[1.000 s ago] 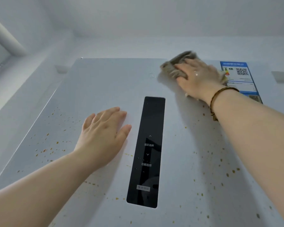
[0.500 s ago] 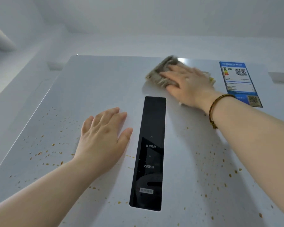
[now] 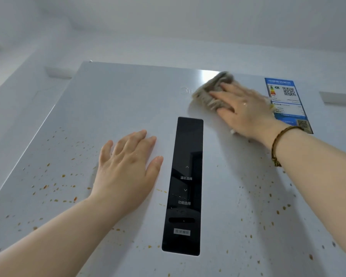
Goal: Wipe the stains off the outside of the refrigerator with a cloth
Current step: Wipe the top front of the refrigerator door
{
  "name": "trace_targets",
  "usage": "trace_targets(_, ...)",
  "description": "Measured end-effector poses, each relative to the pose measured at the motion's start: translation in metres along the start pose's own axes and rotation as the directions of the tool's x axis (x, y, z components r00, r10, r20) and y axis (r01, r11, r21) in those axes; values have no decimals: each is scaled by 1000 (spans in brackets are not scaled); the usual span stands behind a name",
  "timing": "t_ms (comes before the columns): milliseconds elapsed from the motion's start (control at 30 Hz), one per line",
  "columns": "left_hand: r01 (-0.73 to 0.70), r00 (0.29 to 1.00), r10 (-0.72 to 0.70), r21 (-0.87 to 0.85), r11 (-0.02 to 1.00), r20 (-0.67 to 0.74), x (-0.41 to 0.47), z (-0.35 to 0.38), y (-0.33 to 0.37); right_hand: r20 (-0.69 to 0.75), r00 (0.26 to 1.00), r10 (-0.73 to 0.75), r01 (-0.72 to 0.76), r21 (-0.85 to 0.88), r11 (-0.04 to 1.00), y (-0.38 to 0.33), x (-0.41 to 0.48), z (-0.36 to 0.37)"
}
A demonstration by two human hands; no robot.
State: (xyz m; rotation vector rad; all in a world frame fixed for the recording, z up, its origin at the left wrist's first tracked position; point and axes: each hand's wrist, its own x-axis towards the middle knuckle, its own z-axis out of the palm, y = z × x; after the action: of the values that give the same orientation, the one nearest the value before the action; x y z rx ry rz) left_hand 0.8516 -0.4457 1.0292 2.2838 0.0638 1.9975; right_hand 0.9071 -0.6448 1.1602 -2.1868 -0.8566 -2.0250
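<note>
The pale grey refrigerator door (image 3: pixel 112 108) fills the view, seen from below. Orange-brown stain specks (image 3: pixel 54 184) dot its left side and its lower right (image 3: pixel 278 212). My right hand (image 3: pixel 246 110) presses a grey-beige cloth (image 3: pixel 210 92) flat against the door near the top edge, right of centre. The cloth is blurred. My left hand (image 3: pixel 128 168) lies flat on the door, fingers together, just left of the black control panel (image 3: pixel 186 184), holding nothing.
A blue energy label with QR codes (image 3: pixel 286 100) is stuck to the door right of the cloth. White wall and ceiling (image 3: pixel 168 27) sit above the refrigerator's top edge. A beaded bracelet (image 3: pixel 276 146) circles my right wrist.
My right hand slid the cloth left along the top of the door, then slightly back to the right. My left hand stayed flat in place.
</note>
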Motion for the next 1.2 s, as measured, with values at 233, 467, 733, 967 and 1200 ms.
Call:
trace_targets(233, -10, 1000, 10, 25, 1000, 8, 0, 0, 0, -27, 998, 64, -63, 48, 997, -22, -21, 8)
trace_targets(467, -3, 999, 2, 41, 999, 34, -5, 0, 7, -16, 1000, -7, 8, 71, 997, -2, -40, 7)
trace_targets(733, -178, 984, 174, -92, 980, -49, -6, -15, 42, -44, 970, 240, -237, 69, 969, 29, -7, -4)
trace_targets(967, -177, 983, 181, -112, 978, 26, -4, 15, 100, 59, 971, -230, 226, 67, 972, 61, -49, -8)
trace_targets(1200, -120, 986, 128, -79, 990, 103, 0, 28, 125, -53, 994, 97, -96, 27, 995, 136, -14, -20)
